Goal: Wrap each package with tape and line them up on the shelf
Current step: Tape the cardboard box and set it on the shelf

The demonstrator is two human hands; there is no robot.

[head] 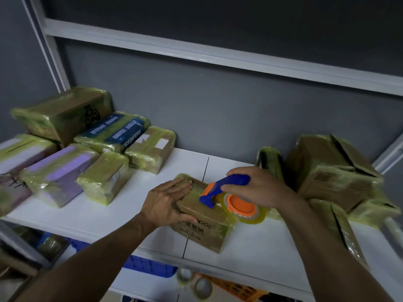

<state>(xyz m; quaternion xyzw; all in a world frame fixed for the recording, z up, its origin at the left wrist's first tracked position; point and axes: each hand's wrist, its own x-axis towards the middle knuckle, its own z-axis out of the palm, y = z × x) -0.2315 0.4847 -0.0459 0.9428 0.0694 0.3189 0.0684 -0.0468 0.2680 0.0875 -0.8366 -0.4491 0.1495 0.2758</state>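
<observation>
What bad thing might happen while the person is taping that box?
The nose of the tape dispenser rests close to the left hand pressing the cardboard box, so its cutter might nick a finger. The box sits near the front edge of the shelf; a hard pull by the right hand might slide it off.

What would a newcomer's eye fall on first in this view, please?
The right hand grips a blue and orange tape dispenser on top of a brown package mid-shelf, while the left hand presses flat on it. Tape-wrapped packages cluster at the left of the white shelf, and more boxes pile at the right.
</observation>
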